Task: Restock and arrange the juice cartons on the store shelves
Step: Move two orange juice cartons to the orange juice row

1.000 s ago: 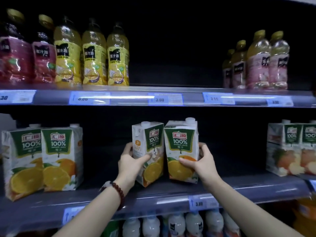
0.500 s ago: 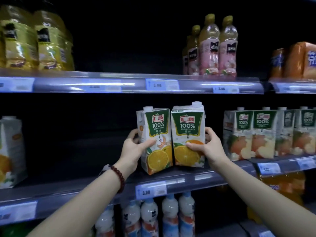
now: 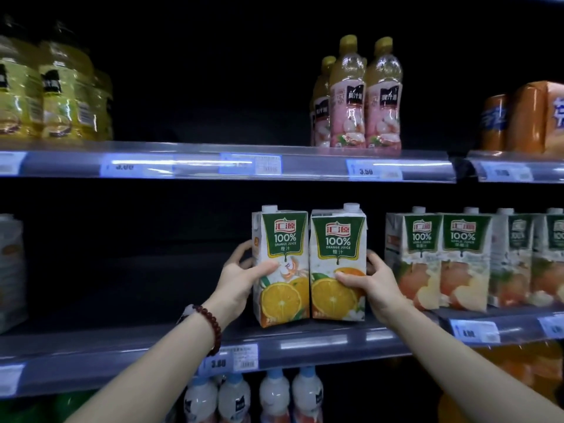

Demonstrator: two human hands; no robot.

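Two orange juice cartons stand upright side by side on the middle shelf (image 3: 314, 341), touching each other. My left hand (image 3: 236, 277) grips the left orange carton (image 3: 282, 239) from its left side, thumb across the front. My right hand (image 3: 370, 283) grips the right orange carton (image 3: 337, 239) from its right side, thumb on the printed orange. Both carton fronts face me. To their right, a short gap away, stands a row of apple juice cartons (image 3: 442, 257).
The upper shelf carries yellow bottles (image 3: 58, 96) at left, pink-labelled bottles (image 3: 357, 96) in the middle and orange packs (image 3: 531, 117) at right. White-capped bottles (image 3: 253, 398) stand below. Another carton (image 3: 10, 270) shows at the far left edge. Dark shelf space lies left of my hands.
Both hands have carried the two orange cartons rightwards along the shelf, toward the apple juice row. The left carton, tilted before, now stands upright against the right one.
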